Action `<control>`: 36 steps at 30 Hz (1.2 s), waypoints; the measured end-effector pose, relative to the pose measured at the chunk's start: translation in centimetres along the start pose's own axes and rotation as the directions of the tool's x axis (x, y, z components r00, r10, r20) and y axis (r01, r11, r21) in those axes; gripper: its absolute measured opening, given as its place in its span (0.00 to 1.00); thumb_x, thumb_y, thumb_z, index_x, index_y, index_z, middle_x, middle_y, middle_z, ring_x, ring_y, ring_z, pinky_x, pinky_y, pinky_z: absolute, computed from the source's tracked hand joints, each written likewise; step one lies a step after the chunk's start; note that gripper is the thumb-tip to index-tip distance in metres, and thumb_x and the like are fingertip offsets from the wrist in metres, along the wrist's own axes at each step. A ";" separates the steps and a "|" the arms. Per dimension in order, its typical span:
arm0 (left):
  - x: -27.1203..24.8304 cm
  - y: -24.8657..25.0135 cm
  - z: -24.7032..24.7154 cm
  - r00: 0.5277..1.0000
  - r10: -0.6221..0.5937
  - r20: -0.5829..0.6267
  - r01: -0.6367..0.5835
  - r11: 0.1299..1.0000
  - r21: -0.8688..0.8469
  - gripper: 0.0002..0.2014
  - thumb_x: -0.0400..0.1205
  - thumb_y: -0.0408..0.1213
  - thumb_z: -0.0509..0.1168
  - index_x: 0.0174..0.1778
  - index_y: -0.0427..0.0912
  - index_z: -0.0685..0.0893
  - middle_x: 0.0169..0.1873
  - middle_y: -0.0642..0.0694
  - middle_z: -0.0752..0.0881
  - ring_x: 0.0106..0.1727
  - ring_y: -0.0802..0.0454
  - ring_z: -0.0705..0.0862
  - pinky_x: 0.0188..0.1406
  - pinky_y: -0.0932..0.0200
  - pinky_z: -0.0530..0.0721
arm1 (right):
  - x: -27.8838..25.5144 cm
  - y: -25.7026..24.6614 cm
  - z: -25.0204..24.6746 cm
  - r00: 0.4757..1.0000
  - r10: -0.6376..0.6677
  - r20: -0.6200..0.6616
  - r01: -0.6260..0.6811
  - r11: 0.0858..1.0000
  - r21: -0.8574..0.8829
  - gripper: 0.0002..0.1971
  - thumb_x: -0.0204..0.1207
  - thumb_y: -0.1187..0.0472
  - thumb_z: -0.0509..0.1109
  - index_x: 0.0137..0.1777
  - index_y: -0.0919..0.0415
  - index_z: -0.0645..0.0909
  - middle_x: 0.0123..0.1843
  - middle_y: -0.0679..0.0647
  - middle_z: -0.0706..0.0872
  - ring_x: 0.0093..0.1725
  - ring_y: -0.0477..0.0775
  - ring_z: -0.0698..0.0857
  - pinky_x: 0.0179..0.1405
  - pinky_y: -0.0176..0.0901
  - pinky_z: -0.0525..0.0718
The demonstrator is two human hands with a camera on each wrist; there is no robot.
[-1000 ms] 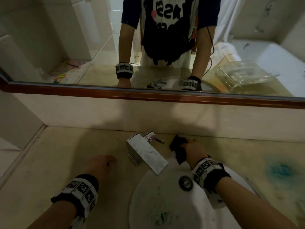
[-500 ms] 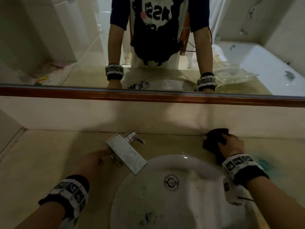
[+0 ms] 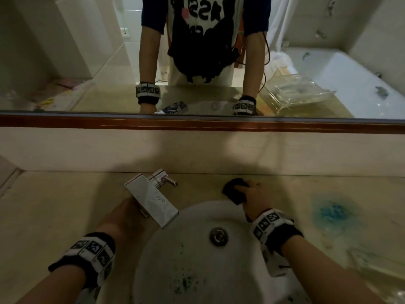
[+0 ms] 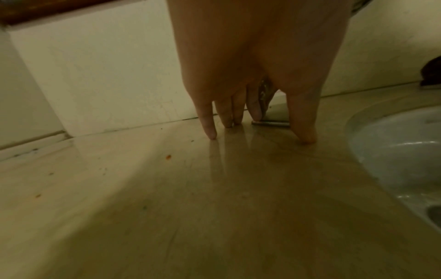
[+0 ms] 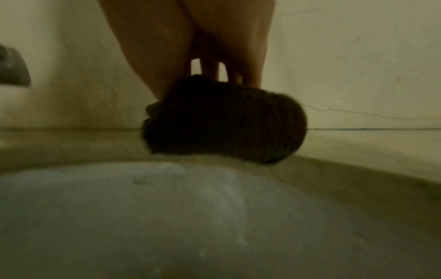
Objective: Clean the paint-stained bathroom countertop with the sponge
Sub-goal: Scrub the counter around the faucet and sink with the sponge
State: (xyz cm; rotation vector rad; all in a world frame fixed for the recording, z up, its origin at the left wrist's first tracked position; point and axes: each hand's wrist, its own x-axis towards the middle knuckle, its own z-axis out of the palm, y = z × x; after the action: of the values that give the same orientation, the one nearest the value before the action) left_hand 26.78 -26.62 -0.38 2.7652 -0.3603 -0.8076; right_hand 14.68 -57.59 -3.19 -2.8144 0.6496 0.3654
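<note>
A: Scrubbing where? The right hand (image 3: 254,199) curls its fingers over the dark sponge (image 3: 235,193), pressing it on the countertop (image 3: 65,216) behind the basin (image 3: 197,260).

B: And the blue paint stain (image 3: 334,212)?

A: Off to the grip's right, well apart; the right hand is nearer.

B: The left hand (image 4: 250,75)?

A: Spread, fingertips (image 4: 211,135) on the counter beside the faucet (image 3: 153,200), holding nothing.

Beige countertop (image 3: 54,205) bears a blue paint stain (image 3: 333,212), faucet (image 3: 151,198) and dark sponge (image 3: 235,191).
</note>
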 end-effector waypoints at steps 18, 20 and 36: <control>-2.5 -4.4 1.0 0.976 0.157 -0.149 -0.138 0.982 0.131 0.16 0.84 0.36 0.60 0.67 0.47 0.78 0.75 0.50 0.73 0.73 0.49 0.75 0.73 0.58 0.70 | -2.2 9.4 -2.2 0.906 0.421 0.046 -0.422 0.906 0.014 0.20 0.83 0.45 0.53 0.72 0.48 0.68 0.68 0.63 0.71 0.61 0.68 0.74 0.63 0.57 0.75; -3.1 -5.1 1.3 0.961 0.176 -0.214 -0.147 0.978 0.145 0.14 0.83 0.35 0.61 0.63 0.48 0.81 0.73 0.50 0.75 0.73 0.49 0.75 0.73 0.56 0.71 | -2.3 8.1 -2.5 0.927 0.374 0.029 -0.375 0.927 0.029 0.18 0.82 0.53 0.57 0.71 0.51 0.74 0.66 0.63 0.75 0.61 0.67 0.78 0.63 0.55 0.76; -16.3 -4.3 1.8 0.622 0.739 -0.257 -0.779 0.618 -0.110 0.38 0.65 0.68 0.64 0.68 0.50 0.77 0.67 0.57 0.76 0.67 0.59 0.76 0.65 0.66 0.75 | -19.4 -11.3 -1.1 0.969 -0.132 0.209 0.013 0.871 0.490 0.20 0.61 0.64 0.74 0.53 0.52 0.75 0.42 0.42 0.80 0.50 0.51 0.81 0.48 0.39 0.81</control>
State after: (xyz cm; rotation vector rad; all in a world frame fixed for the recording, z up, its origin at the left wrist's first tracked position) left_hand 13.22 -18.04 4.91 2.1051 -1.2289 -0.3158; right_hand 3.12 -40.31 5.40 -2.2620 0.4947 0.4430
